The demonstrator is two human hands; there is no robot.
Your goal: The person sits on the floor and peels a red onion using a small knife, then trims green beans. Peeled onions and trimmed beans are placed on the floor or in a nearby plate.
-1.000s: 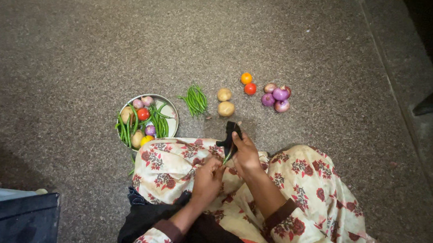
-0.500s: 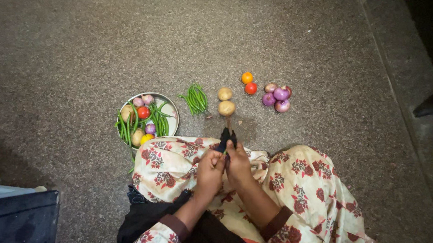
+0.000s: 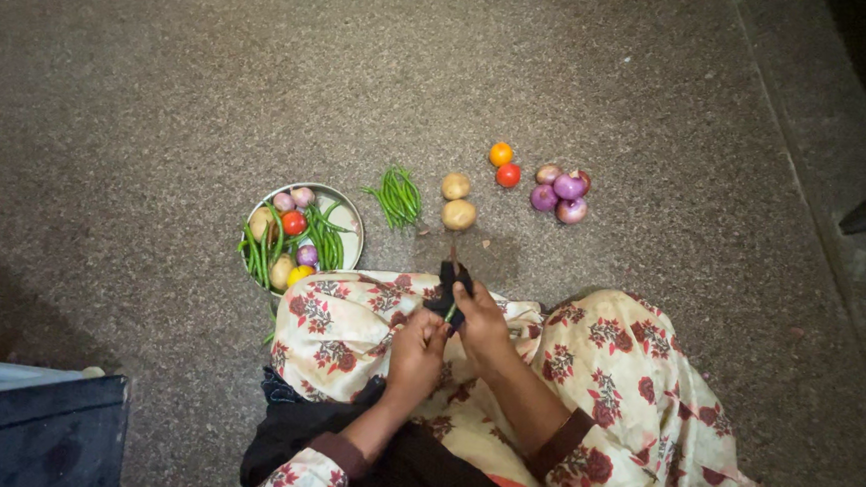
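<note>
Head view: sitting on a speckled floor [image 3: 163,77], lap draped in floral cloth [image 3: 605,384]. Right hand [image 3: 483,322] closing around a black-handled tool [image 3: 447,287], its thin blade pointing toward 12 o'clock. Left hand [image 3: 418,355] pinching a green bean [image 3: 451,314] just beside the tool, fingers curled narrow. Lying at 12 o'clock of the hands, two potatoes [image 3: 458,202]; at 11 o'clock, a loose bunch of green beans [image 3: 396,196]. Resting at 10 o'clock, a round metal plate [image 3: 350,230] carrying beans, tomatoes, onions and potatoes. Sitting at 1 o'clock, two tomatoes [image 3: 504,165] and purple onions [image 3: 561,191], near each other.
</note>
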